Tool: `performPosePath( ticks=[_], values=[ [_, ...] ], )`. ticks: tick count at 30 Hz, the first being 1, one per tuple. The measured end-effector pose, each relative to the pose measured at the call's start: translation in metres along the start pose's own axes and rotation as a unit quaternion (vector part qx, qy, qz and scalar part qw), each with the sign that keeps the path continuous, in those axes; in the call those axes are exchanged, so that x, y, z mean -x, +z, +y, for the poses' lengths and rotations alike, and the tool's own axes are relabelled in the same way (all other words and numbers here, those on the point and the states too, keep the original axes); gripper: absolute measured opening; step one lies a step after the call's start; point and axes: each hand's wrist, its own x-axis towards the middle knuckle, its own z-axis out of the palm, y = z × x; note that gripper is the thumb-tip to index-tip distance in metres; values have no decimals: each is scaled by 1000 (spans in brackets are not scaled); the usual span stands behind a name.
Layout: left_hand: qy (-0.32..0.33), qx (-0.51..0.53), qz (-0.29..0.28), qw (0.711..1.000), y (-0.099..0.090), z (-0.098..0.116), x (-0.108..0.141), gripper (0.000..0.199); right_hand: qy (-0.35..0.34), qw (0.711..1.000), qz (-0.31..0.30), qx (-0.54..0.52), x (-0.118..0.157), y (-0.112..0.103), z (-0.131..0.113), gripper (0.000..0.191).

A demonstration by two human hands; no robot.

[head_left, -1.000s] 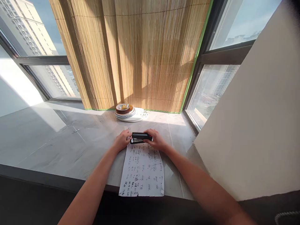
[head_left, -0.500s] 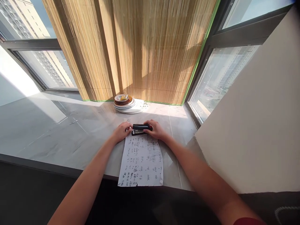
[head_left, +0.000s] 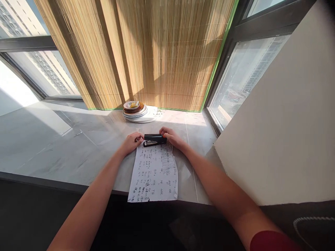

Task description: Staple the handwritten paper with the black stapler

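A black stapler (head_left: pixel 154 137) lies sideways across the far edge of a white sheet of paper (head_left: pixel 154 177) covered in handwriting. Its jaws are parted at the left end, with a metal strip showing between the arms. My right hand (head_left: pixel 172 137) grips the stapler's right end, thumb near a red spot there. At the sheet's far left corner, my left hand (head_left: pixel 133 142) has its fingers curled and pinched on the paper, fingertips close to the stapler's front. The paper's near edge reaches the ledge's front edge.
The pale marble-like ledge (head_left: pixel 78 150) has a dark front edge. Stacked plates (head_left: pixel 134 112) with a small yellow item on top stand at the back, before a bamboo blind (head_left: pixel 146 55). A slanted pale wall (head_left: pixel 282 132) bounds the right side.
The view has shifted slightly, so everything sits a little higher and further left. My right hand has slid towards the stapler's right end, and its thumb has left the lower arm.
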Motion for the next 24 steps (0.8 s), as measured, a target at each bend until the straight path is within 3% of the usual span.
performPosePath(
  ticks=[12, 20, 24],
  values=[
    [-12, 4, 15, 1000, -1, -1, 0, 19, -19, 999, -26, 35, 0, -1, 1, 20],
    [2, -23, -13, 1000, -2, 3, 0, 32, -131, 983, -12, 126, 6, 7, -5, 39],
    [2, -36, -7, 999, -2, 4, 0, 27, -124, 987, -12, 104, 5, 6, -2, 28]
  ],
)
